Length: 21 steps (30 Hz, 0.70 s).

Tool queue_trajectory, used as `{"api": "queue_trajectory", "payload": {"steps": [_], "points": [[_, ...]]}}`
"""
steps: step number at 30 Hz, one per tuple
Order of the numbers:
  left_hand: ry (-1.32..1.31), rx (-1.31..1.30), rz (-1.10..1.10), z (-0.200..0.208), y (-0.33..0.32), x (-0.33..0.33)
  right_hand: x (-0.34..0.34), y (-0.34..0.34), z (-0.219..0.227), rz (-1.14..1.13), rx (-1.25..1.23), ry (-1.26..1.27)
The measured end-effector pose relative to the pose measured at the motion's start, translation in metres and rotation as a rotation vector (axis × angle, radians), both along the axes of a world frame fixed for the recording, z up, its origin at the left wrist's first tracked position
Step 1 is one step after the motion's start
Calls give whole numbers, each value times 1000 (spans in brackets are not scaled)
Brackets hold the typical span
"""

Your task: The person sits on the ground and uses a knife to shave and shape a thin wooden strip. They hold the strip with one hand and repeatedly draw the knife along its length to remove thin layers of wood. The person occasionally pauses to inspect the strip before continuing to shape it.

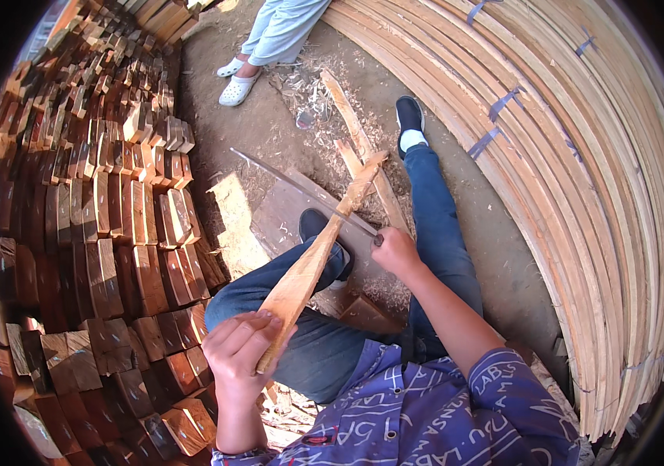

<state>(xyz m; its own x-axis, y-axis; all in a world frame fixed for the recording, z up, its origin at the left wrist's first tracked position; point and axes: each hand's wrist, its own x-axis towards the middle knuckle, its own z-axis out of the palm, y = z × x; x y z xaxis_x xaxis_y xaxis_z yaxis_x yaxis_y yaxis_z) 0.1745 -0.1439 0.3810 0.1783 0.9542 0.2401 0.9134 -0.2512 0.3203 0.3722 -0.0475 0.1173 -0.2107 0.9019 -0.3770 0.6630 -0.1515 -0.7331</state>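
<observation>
My left hand [243, 348] is closed round the broad near end of a pale, roughly shaped wooden piece [306, 276]. It slants away from me, narrowing to a neck and flaring again at its far end, which lies over other wood. In my closed right hand [394, 250] is the dark grip of a long, thin metal-bladed tool [295, 185]. Its blade crosses the narrow part of the wood and points to the far left. Whether the blade is a knife or a file cannot be made out.
Long wood strips [366, 123] and shavings [312, 85] lie beyond my hands. A flat board [279, 210] is under the work, near my feet. Stacked wooden blocks [107, 210] rise at left; bundled, curved strips [549, 132] line the right. Another person's white clogs [237, 90] show ahead.
</observation>
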Motion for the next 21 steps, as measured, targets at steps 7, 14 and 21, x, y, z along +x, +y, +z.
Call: {"api": "queue_trajectory", "payload": {"steps": [7,14,21], "points": [[18,35,-43,-4,-7,-10,2,4,8,103,-139,-72],[104,80,-266,-7,-33,6,25,-32,5,76,-139,-70],[64,42,-369,24,-73,37,71,-93,40,109,-25,-60]]}}
